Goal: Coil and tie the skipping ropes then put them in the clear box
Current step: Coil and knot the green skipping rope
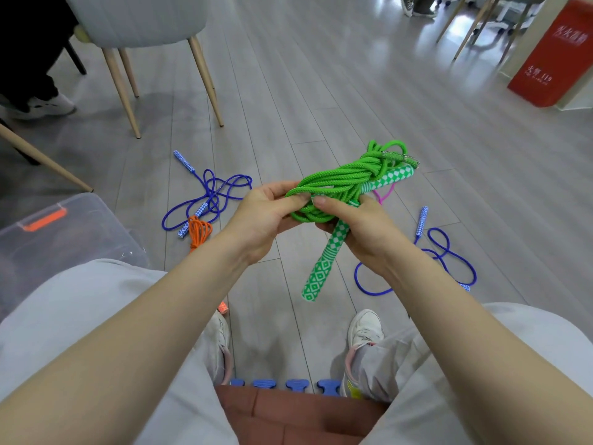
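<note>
A green skipping rope (pixel 340 181) is bundled in coils between both hands, above the floor. My left hand (pixel 266 216) pinches the coils at their near end. My right hand (pixel 359 226) grips the coils and one green-and-white patterned handle (pixel 324 268), which hangs down; the second handle (pixel 391 178) points up to the right. On the floor lie a loose blue rope (pixel 208 197) at the left, another blue rope (pixel 446 258) at the right, an orange rope (pixel 199 232) and a bit of pink rope (pixel 383 195) behind the hands. The clear box (pixel 64 232) with an orange latch stands at the left.
A grey chair with wooden legs (pixel 199 69) stands ahead left, a seated person's shoe (pixel 45 106) beside it. A red box (pixel 555 56) sits at far right. My knees and white shoes (pixel 365 329) are below, by a foam mat edge (pixel 288 385).
</note>
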A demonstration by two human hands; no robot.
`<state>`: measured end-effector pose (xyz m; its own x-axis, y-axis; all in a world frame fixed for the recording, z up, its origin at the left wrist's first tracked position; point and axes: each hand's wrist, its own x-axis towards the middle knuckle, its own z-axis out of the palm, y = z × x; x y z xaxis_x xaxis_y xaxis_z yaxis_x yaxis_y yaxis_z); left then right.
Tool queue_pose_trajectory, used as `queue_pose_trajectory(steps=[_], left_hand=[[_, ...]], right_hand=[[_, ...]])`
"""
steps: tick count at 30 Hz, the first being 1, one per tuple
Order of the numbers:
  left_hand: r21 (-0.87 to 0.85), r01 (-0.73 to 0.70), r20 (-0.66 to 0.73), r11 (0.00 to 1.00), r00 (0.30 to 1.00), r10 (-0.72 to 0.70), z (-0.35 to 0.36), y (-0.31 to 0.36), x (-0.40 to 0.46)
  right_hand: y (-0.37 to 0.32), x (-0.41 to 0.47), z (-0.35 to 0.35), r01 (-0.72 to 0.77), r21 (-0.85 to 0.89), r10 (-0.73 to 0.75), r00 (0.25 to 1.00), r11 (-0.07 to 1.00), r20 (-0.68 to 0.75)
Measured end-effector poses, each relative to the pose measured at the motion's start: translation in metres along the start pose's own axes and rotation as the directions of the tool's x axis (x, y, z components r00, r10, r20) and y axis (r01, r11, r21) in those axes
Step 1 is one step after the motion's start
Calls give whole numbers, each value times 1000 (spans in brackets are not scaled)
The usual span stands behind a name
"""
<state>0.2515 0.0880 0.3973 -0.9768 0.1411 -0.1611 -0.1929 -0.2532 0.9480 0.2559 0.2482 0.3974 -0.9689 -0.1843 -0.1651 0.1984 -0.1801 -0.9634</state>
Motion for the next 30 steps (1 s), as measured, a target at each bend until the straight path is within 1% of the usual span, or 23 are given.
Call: queue_pose_trajectory(steps=[2, 6, 10, 13, 16, 20, 25, 30], left_hand=[[-2, 13, -1, 1000, 1000, -13, 1, -2, 0], [-2, 38, 13, 999, 999, -38, 1, -5, -1], [34, 45, -13, 998, 999, -45, 2, -9, -3], [75, 43, -19, 996, 999, -42, 2, -11, -2], [90, 56, -18, 994, 998, -55, 1, -11, -1], [68, 94, -36, 993, 995, -92, 1, -12, -2], [70, 170, -26, 983, 985, -169, 1, -12, -1], [143, 179, -68, 973, 983, -171, -2, -12, -1]], right_hand=[[-1, 1, -1, -30, 8, 30, 1000, 1000, 6], [-7, 2, -6, -118, -46, 120, 991, 992, 51], [-8, 1, -9, -197, -90, 202, 978, 976, 51], [-9, 3, -11, -209, -107, 214, 976, 972, 41], [-8, 3, -11, -229, -77, 233, 972, 970, 38], [-3, 1, -8, -251, -44, 253, 967, 967, 41], [0, 5, -6, -240, -35, 240, 971, 970, -7], [2, 6, -10, -232, -82, 237, 970, 969, 51]])
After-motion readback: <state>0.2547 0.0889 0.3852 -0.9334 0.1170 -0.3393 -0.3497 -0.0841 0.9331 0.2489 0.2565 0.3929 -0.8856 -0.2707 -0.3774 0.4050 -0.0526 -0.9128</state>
